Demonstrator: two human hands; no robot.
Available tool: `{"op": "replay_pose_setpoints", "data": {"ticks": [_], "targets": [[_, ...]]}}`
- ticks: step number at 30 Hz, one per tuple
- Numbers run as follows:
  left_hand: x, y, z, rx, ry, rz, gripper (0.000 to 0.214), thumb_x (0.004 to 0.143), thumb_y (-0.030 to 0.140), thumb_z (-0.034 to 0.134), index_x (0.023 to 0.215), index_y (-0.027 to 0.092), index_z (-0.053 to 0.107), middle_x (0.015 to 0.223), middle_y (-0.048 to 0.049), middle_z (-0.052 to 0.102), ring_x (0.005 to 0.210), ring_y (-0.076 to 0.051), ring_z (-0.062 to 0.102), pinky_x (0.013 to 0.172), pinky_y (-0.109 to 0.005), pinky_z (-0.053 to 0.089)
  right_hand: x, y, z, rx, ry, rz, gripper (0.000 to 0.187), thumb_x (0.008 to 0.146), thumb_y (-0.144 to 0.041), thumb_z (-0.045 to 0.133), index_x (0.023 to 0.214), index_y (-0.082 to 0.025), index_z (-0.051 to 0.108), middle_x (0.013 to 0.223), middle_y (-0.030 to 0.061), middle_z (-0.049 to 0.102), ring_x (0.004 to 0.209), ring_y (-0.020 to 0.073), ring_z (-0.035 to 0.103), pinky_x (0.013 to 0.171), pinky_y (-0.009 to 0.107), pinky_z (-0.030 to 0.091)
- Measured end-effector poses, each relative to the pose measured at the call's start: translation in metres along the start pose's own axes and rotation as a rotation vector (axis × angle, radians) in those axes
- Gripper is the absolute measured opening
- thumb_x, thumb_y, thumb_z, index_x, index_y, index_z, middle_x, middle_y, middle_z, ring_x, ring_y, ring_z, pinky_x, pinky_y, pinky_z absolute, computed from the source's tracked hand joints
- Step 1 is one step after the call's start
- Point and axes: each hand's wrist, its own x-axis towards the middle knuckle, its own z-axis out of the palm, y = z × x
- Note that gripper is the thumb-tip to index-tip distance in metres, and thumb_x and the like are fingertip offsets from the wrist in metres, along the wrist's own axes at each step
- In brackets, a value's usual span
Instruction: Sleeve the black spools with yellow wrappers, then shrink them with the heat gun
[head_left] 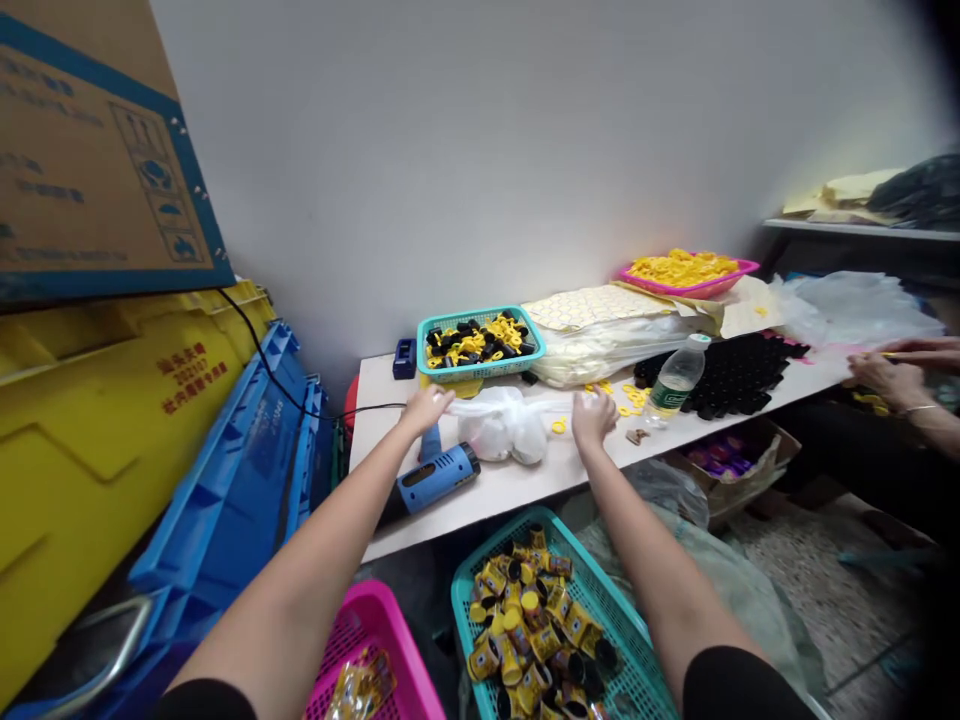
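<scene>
A white plastic bag (504, 428) lies on the table, its neck stretched sideways between my hands. My left hand (426, 410) is closed round one twisted end of it, above a blue heat gun (438, 476). The other end is gripped in my right hand (594, 416), near some loose yellow rings (634, 398). What the bag holds cannot be made out. Behind it stands a teal basket (481, 373) of black and yellow parts. A water bottle (679, 378) stands to the right of my right hand.
Below the table edge are a teal basket (459, 590) of yellow containers and a pink basket (409, 640). Blue and yellow crates (97, 400) and a cardboard box (90, 150) rise at left. Black parts (731, 380) cover the table at right, near another person's hands (892, 380).
</scene>
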Motion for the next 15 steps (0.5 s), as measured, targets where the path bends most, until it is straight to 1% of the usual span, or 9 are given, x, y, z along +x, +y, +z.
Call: {"op": "replay_pose_setpoints", "data": {"ticks": [1,3,4,6,8,9,11,13,15], "targets": [[0.002,0.006,0.0,-0.022,0.037,-0.01,0.018,0.071,0.033,0.07,0.075,0.021,0.059,0.09,-0.0086,0.064,0.106,-0.03,0.054,0.095,-0.04,0.037,0.001,-0.008,0.01,-0.09,-0.055,-0.113,0.05,0.088,-0.046,0.049,0.132,-0.022,0.049,0.143,0.0164,0.044,0.136,0.0346,0.032,0.105,0.052,0.029],[0.0,0.022,-0.004,-0.066,0.093,-0.015,0.02,0.076,0.031,0.065,0.091,0.019,0.062,0.106,-0.0122,0.062,0.111,-0.029,0.052,0.099,-0.04,0.035,0.003,-0.029,0.033,-0.344,-0.267,-0.4,0.057,0.079,-0.044,0.062,0.13,-0.021,0.052,0.136,0.0147,0.052,0.132,0.0355,0.037,0.105,0.052,0.025],[-0.006,0.031,-0.009,-0.09,0.094,-0.011,0.021,0.078,0.029,0.063,0.096,0.018,0.062,0.11,-0.0124,0.062,0.109,-0.028,0.054,0.099,-0.04,0.036,0.004,-0.04,0.045,-0.492,-0.391,-0.542,0.055,0.075,-0.041,0.067,0.125,-0.02,0.056,0.128,0.0145,0.059,0.127,0.0361,0.042,0.104,0.052,0.025],[-0.031,0.049,-0.023,-0.148,0.033,0.012,0.023,0.079,0.027,0.063,0.1,0.019,0.065,0.107,-0.009,0.065,0.096,-0.024,0.06,0.093,-0.037,0.042,0.009,-0.064,0.067,-0.642,-0.503,-0.653,0.039,0.07,-0.032,0.072,0.107,-0.018,0.066,0.109,0.0146,0.068,0.115,0.036,0.051,0.102,0.052,0.024],[-0.071,0.063,-0.04,-0.201,-0.133,0.12,0.025,0.079,0.025,0.065,0.102,0.021,0.068,0.102,-0.0069,0.067,0.086,-0.023,0.062,0.087,-0.036,0.046,0.018,-0.088,0.082,-0.661,-0.471,-0.67,0.024,0.076,-0.025,0.067,0.098,-0.017,0.069,0.105,0.0153,0.068,0.113,0.0342,0.052,0.102,0.051,0.021],[-0.094,0.066,-0.05,-0.182,-0.228,0.174,0.027,0.079,0.026,0.065,0.105,0.023,0.069,0.102,-0.0065,0.068,0.085,-0.023,0.063,0.086,-0.037,0.048,0.023,-0.098,0.087,-0.659,-0.432,-0.678,0.022,0.081,-0.024,0.061,0.1,-0.017,0.068,0.109,0.0159,0.067,0.116,0.0339,0.049,0.102,0.051,0.02],[-0.144,0.062,-0.07,-0.085,-0.349,0.224,0.026,0.082,0.027,0.062,0.107,0.029,0.069,0.105,-0.0055,0.069,0.093,-0.024,0.064,0.086,-0.037,0.05,0.033,-0.117,0.093,-0.646,-0.34,-0.675,0.03,0.089,-0.021,0.047,0.115,-0.016,0.062,0.122,0.0175,0.061,0.123,0.0345,0.042,0.103,0.054,0.017],[-0.195,0.044,-0.092,0.024,-0.48,0.203,0.028,0.085,0.028,0.058,0.109,0.034,0.068,0.116,-0.0035,0.068,0.106,-0.025,0.062,0.094,-0.04,0.048,0.039,-0.127,0.094,-0.64,-0.288,-0.657,0.041,0.09,-0.024,0.046,0.13,-0.017,0.051,0.134,0.0177,0.052,0.128,0.036,0.036,0.102,0.057,0.018],[-0.244,0.015,-0.112,0.12,-0.551,0.16,0.03,0.087,0.029,0.055,0.111,0.041,0.067,0.119,-0.0005,0.068,0.108,-0.025,0.063,0.094,-0.041,0.05,0.043,-0.127,0.088,-0.631,-0.321,-0.645,0.06,0.083,-0.032,0.06,0.14,-0.02,0.041,0.143,0.0159,0.043,0.13,0.0379,0.033,0.102,0.057,0.022]]}}
